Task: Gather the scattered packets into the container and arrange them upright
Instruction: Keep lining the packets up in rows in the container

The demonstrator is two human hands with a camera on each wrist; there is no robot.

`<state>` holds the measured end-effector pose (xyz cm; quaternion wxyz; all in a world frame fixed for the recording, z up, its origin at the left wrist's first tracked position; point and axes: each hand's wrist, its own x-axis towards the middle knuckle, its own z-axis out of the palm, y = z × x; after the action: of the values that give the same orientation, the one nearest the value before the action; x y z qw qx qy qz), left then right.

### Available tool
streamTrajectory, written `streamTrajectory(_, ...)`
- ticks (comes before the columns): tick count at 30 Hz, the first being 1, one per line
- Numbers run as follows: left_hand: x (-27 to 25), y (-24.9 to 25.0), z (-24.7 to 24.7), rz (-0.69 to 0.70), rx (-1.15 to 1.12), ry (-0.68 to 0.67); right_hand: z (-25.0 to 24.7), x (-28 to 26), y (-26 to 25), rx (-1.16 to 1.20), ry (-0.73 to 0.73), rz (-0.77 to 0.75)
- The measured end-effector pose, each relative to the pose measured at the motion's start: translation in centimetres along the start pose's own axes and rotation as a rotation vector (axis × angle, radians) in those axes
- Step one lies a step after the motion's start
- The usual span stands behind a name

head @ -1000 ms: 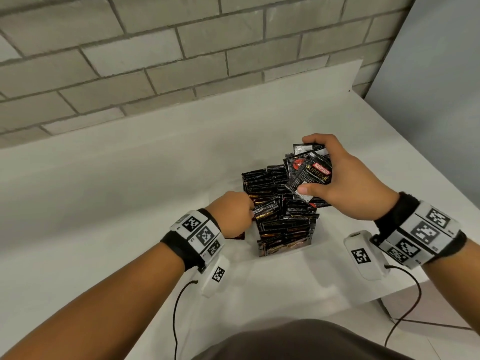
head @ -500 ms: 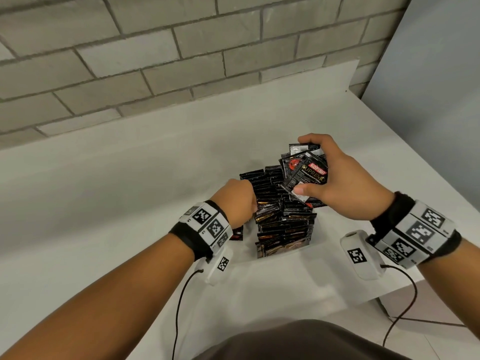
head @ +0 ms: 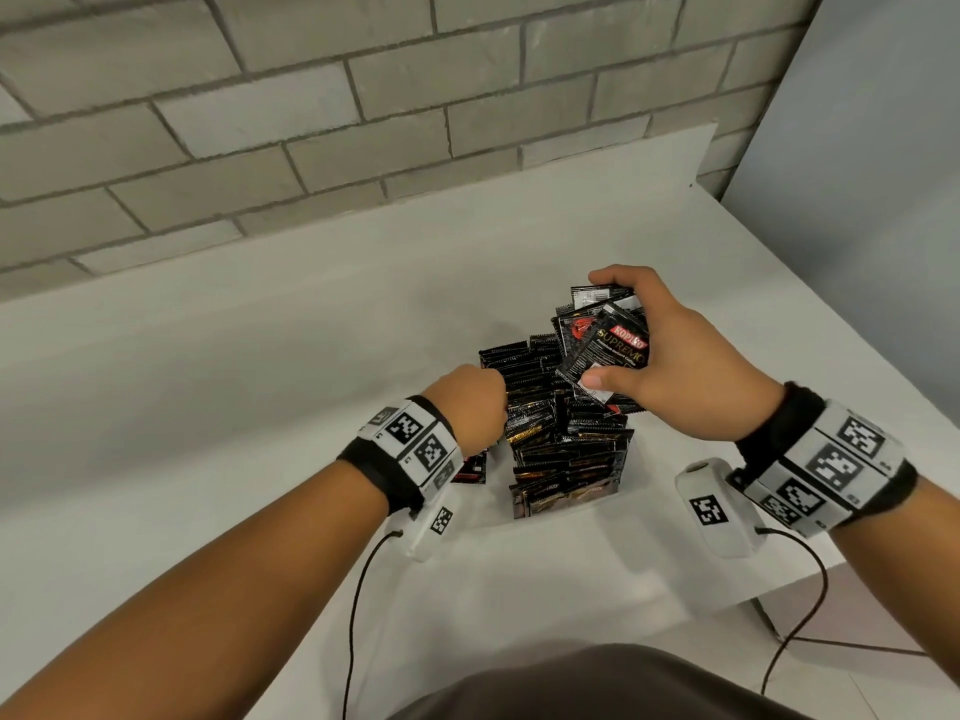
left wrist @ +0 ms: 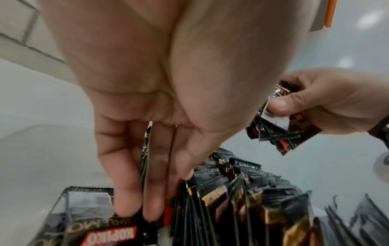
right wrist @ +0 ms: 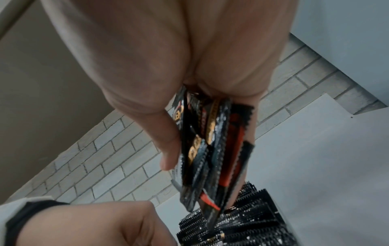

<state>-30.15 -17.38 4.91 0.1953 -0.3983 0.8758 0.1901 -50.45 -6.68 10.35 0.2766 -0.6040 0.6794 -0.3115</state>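
We see a lone packet (head: 470, 470) lying flat on the white table (head: 208, 387), just left of the container and partly under the left wrist; in the left wrist view it shows face up with KOPIKO lettering (left wrist: 90, 221). Left hand (head: 470, 405) sits at the container's left edge, fingers (left wrist: 126, 183) pointing down, a thin packet edge (left wrist: 145, 159) pinched between them, fingertips down at the packed row. Container (head: 626, 459) is clear-walled, centre of the table, crammed with upright packets (head: 566, 449) standing on edge in rows, tops above the rim. Right of and above that, the right hand (head: 670, 366) grips a bundle of packets (head: 605, 345), thumb across the front, fingers curled over the top. Bundle hangs over the container's far right part; in the right wrist view its lower ends (right wrist: 202, 166) sit just above the upright packets, contact unclear. Grey brick wall (head: 311, 122) behind the table.
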Motion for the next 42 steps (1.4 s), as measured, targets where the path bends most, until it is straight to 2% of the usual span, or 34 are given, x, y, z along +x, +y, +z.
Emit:
streamTrajectory(3,-0.2,-0.2,-0.4,0.044,0.059,-0.030,-0.2,-0.1,0.2,0.001,0.006,0.007)
streamTrajectory(7,-1.3,-2.4,-1.6,-0.021,0.030,0.000,-0.7,-0.4,0.2,0.021,0.012,0.019)
streamTrajectory(11,-4.0,-3.8,-2.1,0.009,-0.002,-0.012,-0.8,-0.8,-0.1,0.044,0.023,0.007)
streamTrajectory(13,-5.8,-4.4,-2.6,0.030,-0.199,0.048,-0.6,-1.0,-0.6,0.116,-0.003,-0.004)
streamTrajectory(16,-8.6,-4.3,-3.4,0.119,-0.691,0.158,0.0,-1.2,-2.0,0.335,-0.081,-0.038)
streamTrajectory(20,-10.1,-1.5,-2.8,0.273,-1.190,0.084,2.6,-0.6,-4.8,0.473,-0.187,-0.115)
streamTrajectory(23,-10.0,-0.5,-2.0,0.260,-1.437,0.157,5.2,0.0,-6.7,0.533,-0.203,-0.126)
streamTrajectory(27,-10.5,-2.6,-1.5,0.244,-1.618,0.225,7.7,0.8,-8.7,0.642,-0.224,-0.071)
streamTrajectory(33,-12.4,-7.1,-0.6,0.145,-1.649,0.351,8.5,2.4,-10.3,0.344,-0.317,-0.108)
streamTrajectory(35,-13.0,-8.9,-0.1,0.089,-1.640,0.409,8.2,3.4,-9.9,0.217,-0.300,-0.122)
streamTrajectory(37,-13.5,-10.6,0.5,0.039,-1.630,0.462,8.2,4.6,-9.2,-0.071,-0.301,-0.146)
streamTrajectory(42,-14.4,-13.1,2.7,0.000,-1.733,0.525,12.2,6.6,-7.6,-0.704,-0.599,-0.178)
